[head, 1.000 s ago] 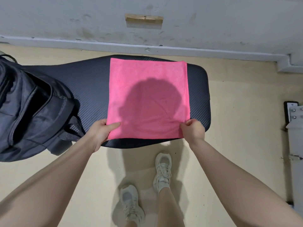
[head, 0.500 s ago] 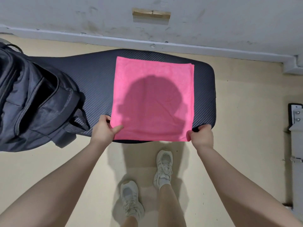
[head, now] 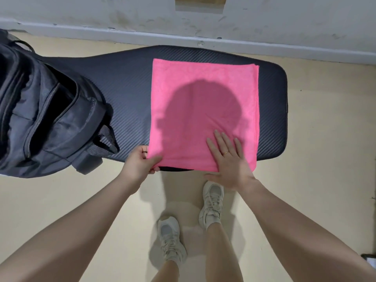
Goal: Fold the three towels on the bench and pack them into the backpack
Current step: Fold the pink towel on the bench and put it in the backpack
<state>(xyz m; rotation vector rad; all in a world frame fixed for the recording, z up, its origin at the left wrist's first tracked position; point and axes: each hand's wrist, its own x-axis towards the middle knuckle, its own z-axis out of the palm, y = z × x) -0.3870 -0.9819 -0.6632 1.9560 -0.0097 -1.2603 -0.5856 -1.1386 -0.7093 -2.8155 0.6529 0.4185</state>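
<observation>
The pink towel [head: 205, 110] is soft, matt cloth with a fine nap, lightly creased near the right hand [head: 230, 159]. The worktop [head: 122, 86] is dark padding with a woven, carbon-weave texture and faint sheen. The backpack [head: 44, 110] is matt black woven fabric. The floor [head: 325, 159] looks smooth; the wall [head: 284, 23] rough, stained

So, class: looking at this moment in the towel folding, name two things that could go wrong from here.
1. The pink towel overhangs the near edge of the bench. The left hand pinches only one corner there while the right hand lies flat, so a pull may drag it off onto the floor.
2. The layers along the right edge look slightly uneven, so another fold could come out crooked and pack badly into the backpack.
</observation>
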